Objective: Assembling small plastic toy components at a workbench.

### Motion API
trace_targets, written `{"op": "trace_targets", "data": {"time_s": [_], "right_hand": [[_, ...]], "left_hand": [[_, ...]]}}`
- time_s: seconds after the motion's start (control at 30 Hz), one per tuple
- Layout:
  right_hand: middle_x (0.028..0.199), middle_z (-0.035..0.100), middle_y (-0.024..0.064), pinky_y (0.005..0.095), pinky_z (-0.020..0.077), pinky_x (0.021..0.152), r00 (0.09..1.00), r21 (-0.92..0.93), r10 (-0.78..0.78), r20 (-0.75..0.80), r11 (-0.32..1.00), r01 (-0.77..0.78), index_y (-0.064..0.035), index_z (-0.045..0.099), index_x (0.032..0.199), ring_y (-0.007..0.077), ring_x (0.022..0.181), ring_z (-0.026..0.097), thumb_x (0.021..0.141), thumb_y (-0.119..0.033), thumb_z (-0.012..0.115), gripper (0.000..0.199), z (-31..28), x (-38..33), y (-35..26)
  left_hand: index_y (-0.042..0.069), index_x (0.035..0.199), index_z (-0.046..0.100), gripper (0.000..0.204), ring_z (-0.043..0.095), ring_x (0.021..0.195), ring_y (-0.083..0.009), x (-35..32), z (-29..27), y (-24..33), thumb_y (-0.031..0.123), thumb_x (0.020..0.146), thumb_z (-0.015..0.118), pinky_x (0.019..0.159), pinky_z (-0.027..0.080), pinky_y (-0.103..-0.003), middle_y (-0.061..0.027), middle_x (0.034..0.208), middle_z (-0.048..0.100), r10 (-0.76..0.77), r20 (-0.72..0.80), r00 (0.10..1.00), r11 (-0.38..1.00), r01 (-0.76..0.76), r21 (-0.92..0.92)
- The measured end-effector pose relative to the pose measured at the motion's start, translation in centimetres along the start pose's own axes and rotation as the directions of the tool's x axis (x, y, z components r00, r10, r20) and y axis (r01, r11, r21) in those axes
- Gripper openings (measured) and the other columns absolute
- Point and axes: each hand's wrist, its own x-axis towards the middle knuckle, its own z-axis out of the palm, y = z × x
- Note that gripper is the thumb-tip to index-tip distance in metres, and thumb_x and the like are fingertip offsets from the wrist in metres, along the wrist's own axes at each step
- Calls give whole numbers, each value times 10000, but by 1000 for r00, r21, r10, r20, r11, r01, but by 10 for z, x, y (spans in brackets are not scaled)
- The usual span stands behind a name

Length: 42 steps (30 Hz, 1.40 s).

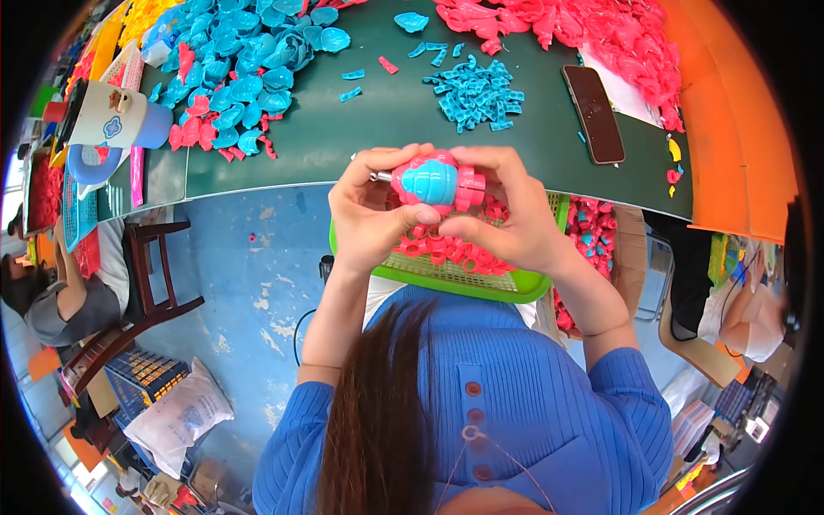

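Above the green basket (446, 287), a rounded pink-and-blue plastic toy piece (429, 184) lies sideways between my hands. Its blue ribbed shell faces up, a metal pin pokes out at the left and a pink notched collar sits at the right. My left hand (371, 206) is closed round the left side, thumb on the lower edge. The right hand (515, 210) curves round the collar end, forefinger at the top and thumb underneath; its other fingertips are hidden behind the piece. Several small pink ring-shaped parts (451, 251) fill the basket beneath.
On the dark green table (360, 129) lie blue shell pieces (249, 64), small blue clips (476, 93), pink parts (558, 21) and a phone (594, 116). A mug (116, 116) stands at left. More pink parts (592, 232) fill a box at right. People sit on both sides.
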Motion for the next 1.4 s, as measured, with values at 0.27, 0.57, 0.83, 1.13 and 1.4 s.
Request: {"op": "trace_targets", "data": {"time_s": [0.27,0.57,0.83,1.13,1.4], "right_hand": [[1060,554,141,289,483,809,995,-201,-102,21,974,104,31,467,1106,165,963,574,738,-48,713,449,-10,-7,5],[990,588,103,295,478,725,907,-265,318,276,932,-246,-46,503,1099,202,844,603,829,-153,602,306,-3,-9,62],[1027,532,125,415,434,851,901,-761,201,385,621,187,-37,601,927,305,1058,499,705,-129,645,245,20,-30,139],[958,525,120,346,481,743,950,-416,177,258,908,-56,-4,578,936,240,895,583,785,-27,597,154,5,-20,61],[1074,544,123,323,458,904,957,366,37,-289,928,75,9,572,984,219,1056,553,794,41,598,194,-9,-8,26]], "left_hand": [[-30,1091,541,549,573,1006,-191,-1,7,15,15,607,795,851,494,-309,-112,1062,586,-178,38,983,980,173,95],[-29,1111,525,466,610,872,-146,3,-25,-9,18,697,734,766,519,-273,-104,1062,593,-104,-131,986,980,124,154],[-33,1127,524,498,609,851,-131,-5,-30,-22,51,695,755,745,512,-245,-100,1029,590,-189,-180,965,952,226,208],[-38,1132,515,535,593,913,-150,-14,-33,-24,42,669,769,780,509,-270,-103,1062,573,-128,-170,977,968,160,192],[-33,1155,494,587,588,921,-146,-18,1,-26,47,651,784,795,506,-268,-108,1049,586,-167,-103,981,981,176,87]]}}
